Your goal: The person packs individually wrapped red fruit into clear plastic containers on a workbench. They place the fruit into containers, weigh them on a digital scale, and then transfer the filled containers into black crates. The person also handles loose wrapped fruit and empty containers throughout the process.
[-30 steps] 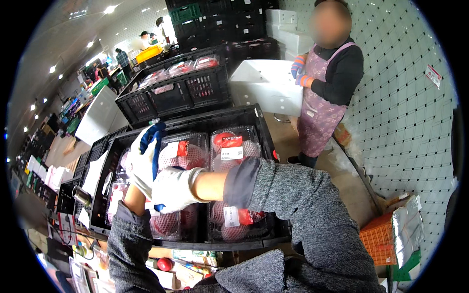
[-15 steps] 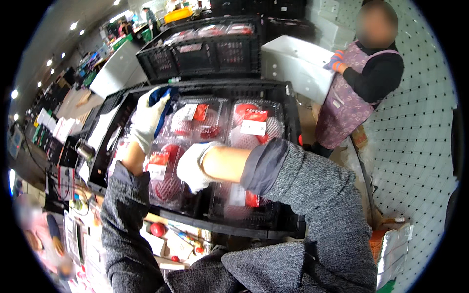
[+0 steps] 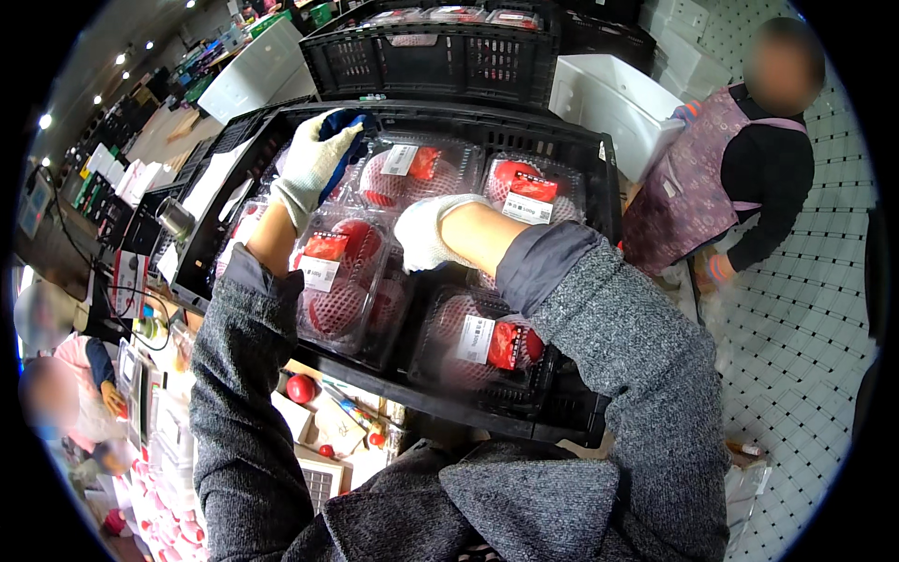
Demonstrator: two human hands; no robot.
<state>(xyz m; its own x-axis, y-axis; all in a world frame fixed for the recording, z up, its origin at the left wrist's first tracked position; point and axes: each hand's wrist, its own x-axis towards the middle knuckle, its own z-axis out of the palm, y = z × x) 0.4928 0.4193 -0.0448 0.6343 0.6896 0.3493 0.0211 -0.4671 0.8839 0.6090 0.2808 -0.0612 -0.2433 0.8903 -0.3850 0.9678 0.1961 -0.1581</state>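
Pale wall [image 3: 787,365] right; black crate [image 3: 609,192], clear fruit packs [image 3: 335,298]; left hand [image 3: 318,161], right hand [image 3: 433,232] over packs, curled; cannot tell grip.

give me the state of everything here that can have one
near crate: open-topped, holding packs
far crate: open-topped, holding packs
front-right fruit pack: shut
white foam box: open
left grip: gloved, curled
right grip: gloved, fingertips hidden
large red fruit: loose, outside crate

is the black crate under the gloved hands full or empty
Loaded, not empty: clear packs of netted red fruit lie across the black crate, within its walls.
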